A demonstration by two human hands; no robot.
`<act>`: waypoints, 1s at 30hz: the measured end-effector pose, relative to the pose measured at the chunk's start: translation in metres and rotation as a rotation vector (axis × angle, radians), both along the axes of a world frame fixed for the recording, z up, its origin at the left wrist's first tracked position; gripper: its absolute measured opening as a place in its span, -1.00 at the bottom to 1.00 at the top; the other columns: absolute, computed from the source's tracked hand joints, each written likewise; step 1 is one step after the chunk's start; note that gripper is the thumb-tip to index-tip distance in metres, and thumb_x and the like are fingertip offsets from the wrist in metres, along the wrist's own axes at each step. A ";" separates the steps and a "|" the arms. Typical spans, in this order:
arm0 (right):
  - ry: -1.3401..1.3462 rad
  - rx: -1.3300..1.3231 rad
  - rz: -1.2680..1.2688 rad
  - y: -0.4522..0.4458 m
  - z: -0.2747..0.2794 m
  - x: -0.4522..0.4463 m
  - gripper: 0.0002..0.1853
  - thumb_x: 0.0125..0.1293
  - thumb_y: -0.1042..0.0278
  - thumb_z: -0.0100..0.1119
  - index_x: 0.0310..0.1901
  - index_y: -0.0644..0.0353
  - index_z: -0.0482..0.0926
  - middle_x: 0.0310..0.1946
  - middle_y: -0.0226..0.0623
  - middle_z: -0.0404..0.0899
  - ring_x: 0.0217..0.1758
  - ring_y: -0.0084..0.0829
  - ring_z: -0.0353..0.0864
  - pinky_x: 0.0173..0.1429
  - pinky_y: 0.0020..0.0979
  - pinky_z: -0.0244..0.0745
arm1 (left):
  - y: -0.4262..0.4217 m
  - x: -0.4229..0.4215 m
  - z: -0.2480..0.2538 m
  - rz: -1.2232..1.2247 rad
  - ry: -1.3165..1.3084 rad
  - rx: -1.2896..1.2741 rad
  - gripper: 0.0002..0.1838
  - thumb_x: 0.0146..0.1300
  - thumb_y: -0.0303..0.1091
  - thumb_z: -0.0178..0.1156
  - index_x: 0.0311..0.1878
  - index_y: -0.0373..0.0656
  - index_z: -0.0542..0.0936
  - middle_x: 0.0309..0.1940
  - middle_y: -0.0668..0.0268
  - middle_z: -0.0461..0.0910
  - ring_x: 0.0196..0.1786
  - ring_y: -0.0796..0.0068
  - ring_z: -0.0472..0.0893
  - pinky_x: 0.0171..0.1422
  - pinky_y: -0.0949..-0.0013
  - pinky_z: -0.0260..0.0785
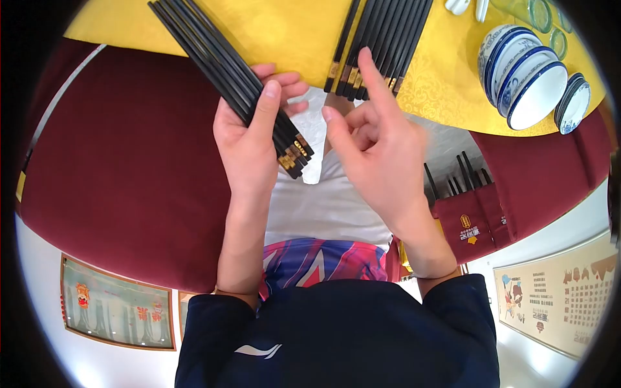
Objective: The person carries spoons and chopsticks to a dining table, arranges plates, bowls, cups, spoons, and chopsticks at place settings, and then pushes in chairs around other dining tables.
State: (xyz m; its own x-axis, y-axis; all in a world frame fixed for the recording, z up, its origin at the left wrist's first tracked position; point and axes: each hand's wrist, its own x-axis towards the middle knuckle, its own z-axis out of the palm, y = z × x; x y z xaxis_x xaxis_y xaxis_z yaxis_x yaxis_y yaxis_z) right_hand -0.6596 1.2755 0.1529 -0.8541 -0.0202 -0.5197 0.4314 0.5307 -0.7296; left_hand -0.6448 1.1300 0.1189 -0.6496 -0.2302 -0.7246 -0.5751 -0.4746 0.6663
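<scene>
Because the left hand (249, 152) grips its bundle of black chopsticks (210, 58) with only the thumb laid across the top and the fingers loosely curved beyond it, the sticks could slide over one another or fan out. Their banded ends are uneven and hang past the table's near edge, above the person's lap, so any that slipped might drop there.

The right hand (391, 158) is half open: forefinger straight, thumb apart, the other fingers curled, with nothing seen in its grasp. The forefinger reaches over the banded ends of a second row of chopsticks (388, 39) (whether it touches one, I cannot tell). This row lies at the near edge of the yellow-covered table (291, 32), its ends about at the rim, so a careless nudge could tip or scatter some.

The held bundle's long axis runs aslant, gold-banded ends towards the body and slightly right, plain ends away and left, above the cloth. The row points more nearly straight away, leaning a little right, its banded ends likewise nearest the person. Tilted bowls (530, 90) and small dishes (574, 107) sit by the table's right edge, well apart from both hands.
</scene>
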 end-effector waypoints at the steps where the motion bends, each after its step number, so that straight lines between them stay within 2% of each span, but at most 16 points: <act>1: 0.013 -0.031 0.009 0.000 -0.002 0.003 -0.31 0.26 0.47 0.33 0.41 0.30 0.31 -0.65 -0.43 0.53 -0.69 -0.76 0.36 -0.55 -0.64 0.24 | 0.004 -0.003 0.001 -0.002 0.000 0.001 -0.75 0.45 -0.50 0.08 0.13 -0.39 0.43 -0.08 -0.01 0.64 -0.04 0.23 0.71 0.08 0.23 0.63; 2: 0.025 -0.063 0.018 0.000 -0.004 0.005 -0.27 0.27 0.50 0.31 0.45 0.32 0.24 -0.66 -0.43 0.52 -0.68 -0.77 0.37 -0.54 -0.65 0.25 | 0.007 -0.006 0.002 0.025 0.021 0.005 -0.73 0.45 -0.50 0.09 0.14 -0.41 0.42 -0.05 -0.04 0.63 0.01 0.20 0.69 0.13 0.23 0.61; 6: 0.083 -0.062 0.038 0.000 -0.006 0.006 -0.28 0.27 0.53 0.27 0.45 0.32 0.23 -0.66 -0.42 0.51 -0.68 -0.74 0.37 -0.53 -0.63 0.28 | 0.011 -0.019 0.007 0.011 0.049 0.033 -0.70 0.44 -0.52 0.09 0.16 -0.45 0.41 0.04 -0.12 0.60 0.12 0.10 0.65 0.23 0.21 0.56; 8: 0.041 -0.024 0.112 0.002 -0.005 0.005 -0.23 0.24 0.44 0.25 0.45 0.43 0.16 -0.62 -0.32 0.57 -0.55 -0.32 0.58 -0.29 -0.37 0.49 | 0.011 -0.023 0.006 -0.013 0.050 0.042 -0.70 0.44 -0.53 0.10 0.16 -0.46 0.41 0.04 -0.12 0.60 0.12 0.10 0.65 0.23 0.22 0.57; 12: 0.049 -0.003 0.177 0.003 -0.003 0.004 -0.22 0.24 0.44 0.24 0.46 0.44 0.13 -0.62 -0.32 0.57 -0.50 -0.31 0.61 -0.22 -0.35 0.50 | 0.016 -0.030 0.006 -0.024 0.054 0.059 -0.70 0.42 -0.55 0.11 0.15 -0.47 0.42 0.04 -0.12 0.61 0.11 0.13 0.66 0.22 0.23 0.58; 15: 0.039 -0.035 0.183 0.001 -0.002 0.004 -0.21 0.24 0.45 0.23 0.46 0.45 0.10 -0.64 -0.32 0.56 -0.54 -0.32 0.61 -0.19 -0.34 0.50 | 0.015 -0.032 0.004 -0.032 0.058 0.053 -0.71 0.42 -0.54 0.12 0.14 -0.47 0.43 0.03 -0.11 0.62 0.10 0.14 0.67 0.21 0.24 0.58; 18: -0.013 -0.095 0.132 -0.003 0.001 0.005 -0.18 0.23 0.49 0.22 0.47 0.47 0.05 -0.65 -0.29 0.55 -0.60 -0.34 0.58 -0.28 -0.38 0.50 | 0.013 -0.035 0.005 -0.051 0.046 0.049 -0.71 0.42 -0.55 0.11 0.14 -0.47 0.43 0.02 -0.11 0.62 0.09 0.13 0.67 0.21 0.24 0.58; 20: -0.070 -0.275 -0.021 -0.006 0.001 0.008 -0.19 0.30 0.58 0.18 0.52 0.33 -0.01 -0.66 -0.38 0.47 -0.68 -0.68 0.38 -0.53 -0.61 0.28 | 0.013 -0.038 0.005 -0.069 0.034 0.045 -0.71 0.42 -0.55 0.11 0.14 -0.47 0.43 0.00 -0.10 0.63 0.07 0.15 0.68 0.19 0.25 0.58; 21: -0.069 -0.277 -0.024 -0.008 0.000 0.009 -0.19 0.30 0.58 0.18 0.52 0.33 -0.01 -0.66 -0.38 0.47 -0.68 -0.68 0.38 -0.53 -0.61 0.28 | 0.013 -0.039 0.005 -0.082 0.021 0.042 -0.72 0.42 -0.55 0.11 0.13 -0.47 0.44 -0.01 -0.09 0.64 0.06 0.16 0.69 0.18 0.26 0.58; 22: -0.102 -0.392 -0.126 -0.010 -0.003 0.011 -0.21 0.32 0.58 0.14 0.51 0.33 -0.02 -0.63 -0.36 0.50 -0.68 -0.68 0.38 -0.54 -0.61 0.28 | 0.014 -0.040 0.004 -0.085 0.022 0.039 -0.72 0.42 -0.55 0.11 0.13 -0.47 0.44 -0.01 -0.09 0.64 0.06 0.16 0.69 0.18 0.26 0.58; 23: -0.136 -0.507 -0.227 -0.011 -0.004 0.011 -0.24 0.34 0.58 0.11 0.50 0.34 -0.03 -0.60 -0.35 0.52 -0.68 -0.68 0.38 -0.55 -0.62 0.27 | 0.015 -0.041 0.003 -0.100 0.027 0.024 -0.72 0.42 -0.55 0.11 0.13 -0.47 0.45 -0.04 -0.07 0.65 0.04 0.19 0.70 0.13 0.30 0.59; 24: -0.135 -0.511 -0.230 -0.009 -0.003 0.007 -0.24 0.34 0.58 0.11 0.50 0.34 -0.03 -0.60 -0.35 0.52 -0.68 -0.68 0.38 -0.55 -0.62 0.27 | 0.015 -0.042 0.003 -0.115 0.030 0.010 -0.72 0.42 -0.54 0.11 0.13 -0.46 0.45 -0.07 -0.06 0.66 0.01 0.23 0.71 0.09 0.34 0.59; 25: -0.232 -0.559 -0.294 -0.006 0.000 0.000 -0.29 0.36 0.57 0.07 0.47 0.33 -0.02 -0.58 -0.33 0.53 -0.68 -0.70 0.37 -0.56 -0.63 0.26 | 0.014 -0.043 0.004 -0.119 0.031 0.007 -0.72 0.42 -0.54 0.11 0.13 -0.46 0.45 -0.07 -0.06 0.66 0.01 0.23 0.71 0.09 0.34 0.59; 27: -0.329 -0.609 -0.362 -0.005 0.000 -0.007 -0.34 0.38 0.57 0.04 0.45 0.33 0.00 -0.56 -0.32 0.55 -0.67 -0.71 0.37 -0.57 -0.64 0.24 | 0.011 -0.046 0.005 -0.227 0.038 -0.036 -0.69 0.43 -0.49 0.12 0.18 -0.41 0.45 -0.04 -0.02 0.67 -0.02 0.36 0.70 -0.04 0.45 0.55; 28: -0.349 -0.641 -0.398 -0.007 -0.002 -0.009 -0.37 0.39 0.56 0.03 0.43 0.33 0.02 -0.56 -0.32 0.55 -0.68 -0.71 0.35 -0.58 -0.64 0.22 | 0.012 -0.047 0.005 -0.232 0.038 -0.039 -0.69 0.43 -0.49 0.12 0.18 -0.41 0.45 -0.04 -0.02 0.67 -0.02 0.36 0.70 -0.04 0.45 0.55; 30: -0.369 -0.678 -0.438 -0.009 -0.003 -0.009 -0.40 0.40 0.56 0.01 0.41 0.33 0.04 -0.57 -0.32 0.55 -0.68 -0.72 0.34 -0.59 -0.64 0.20 | 0.014 -0.048 0.004 -0.276 0.064 -0.124 -0.70 0.43 -0.48 0.14 0.16 -0.39 0.50 -0.10 0.11 0.69 -0.18 0.55 0.66 -0.18 0.54 0.46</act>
State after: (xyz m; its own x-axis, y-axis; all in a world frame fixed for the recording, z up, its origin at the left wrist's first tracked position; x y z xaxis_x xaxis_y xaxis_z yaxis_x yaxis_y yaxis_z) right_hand -0.6689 1.2663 0.1499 -0.6379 -0.1344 -0.7583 0.7641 -0.2331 -0.6015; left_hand -0.6924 1.1437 0.1229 -0.7433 -0.1228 -0.6576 -0.6259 -0.2195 0.7484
